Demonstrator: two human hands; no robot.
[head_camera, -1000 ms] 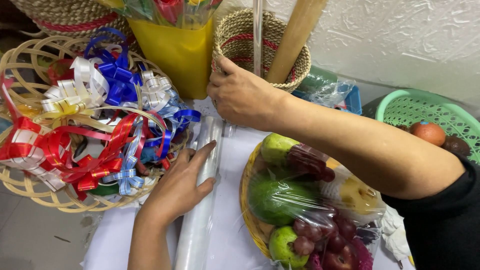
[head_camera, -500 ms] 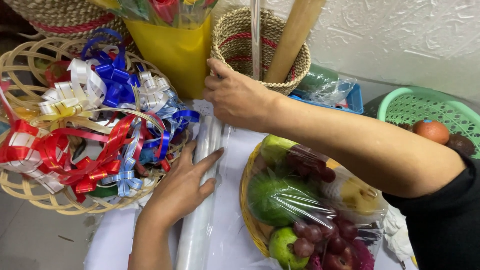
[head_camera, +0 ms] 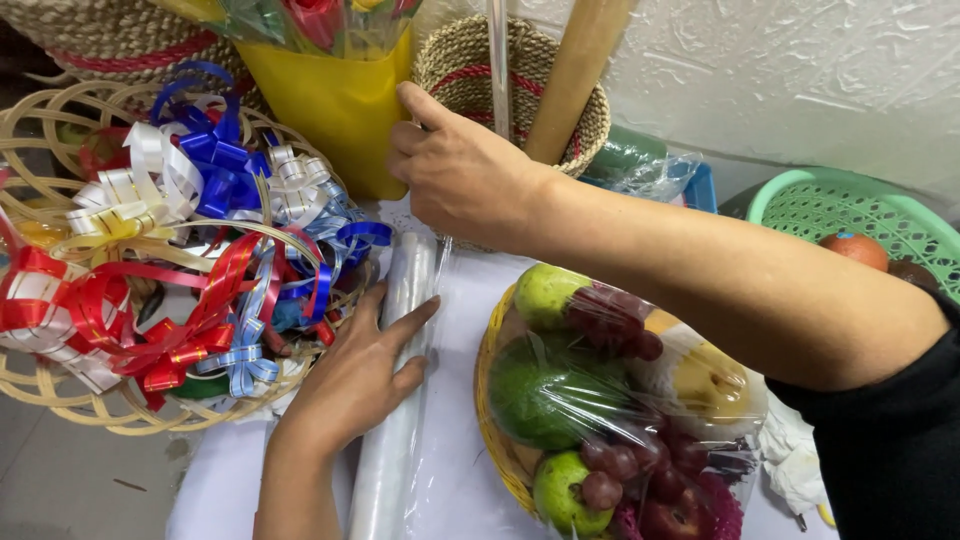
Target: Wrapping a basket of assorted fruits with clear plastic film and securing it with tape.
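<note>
A roll of clear wrapping film lies lengthwise on the white table top. My left hand rests flat on it, fingers spread across the roll, holding it down. My right hand is above the far end of the roll, fingers pinched on the loose edge of the film, close to a yellow-wrapped bouquet. To the right of the roll stands a woven fruit basket covered in clear film, with green fruit and dark grapes inside.
A wide cane basket full of red, blue and white ribbon bows sits at the left. Behind my right hand a round woven basket holds upright rolls. A green plastic basket with fruit is at the far right.
My right hand has stayed by the woven basket with the film edge in its fingers. My left hand has shifted slightly on the roll, its fingers now reaching further across it.
</note>
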